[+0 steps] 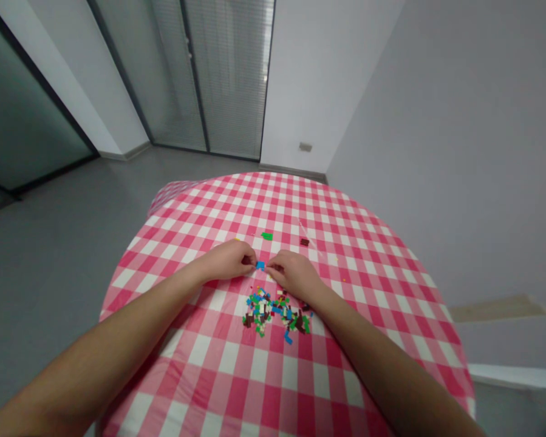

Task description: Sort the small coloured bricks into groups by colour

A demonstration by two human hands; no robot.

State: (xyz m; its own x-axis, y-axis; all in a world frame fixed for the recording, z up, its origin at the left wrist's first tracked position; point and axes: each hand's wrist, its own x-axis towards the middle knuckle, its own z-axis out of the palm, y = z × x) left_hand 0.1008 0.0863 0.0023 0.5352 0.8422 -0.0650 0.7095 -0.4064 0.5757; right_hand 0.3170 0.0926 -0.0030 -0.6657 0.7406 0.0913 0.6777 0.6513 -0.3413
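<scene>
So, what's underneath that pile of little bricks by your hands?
The pile of small plastic bricks sits on the pink-and-white checked tablecloth, which shows through the gaps between bricks. Where the bricks lie densest, the cloth is covered and cannot be seen.

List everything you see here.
Checked tablecloth: one, pink and white, over a round table
Plastic brick heap: many, mixed colours, on the cloth before the hands
Green brick: one, green, beyond the hands
Dark brown brick: one, dark brown, beyond the hands
Blue brick: one, blue, pinched between both hands
Slatted blinds: one set, grey, behind glass ahead
Floor: one, grey, around the table
Left hand: one, fingers on blue brick
Right hand: one, fingers on blue brick
</scene>
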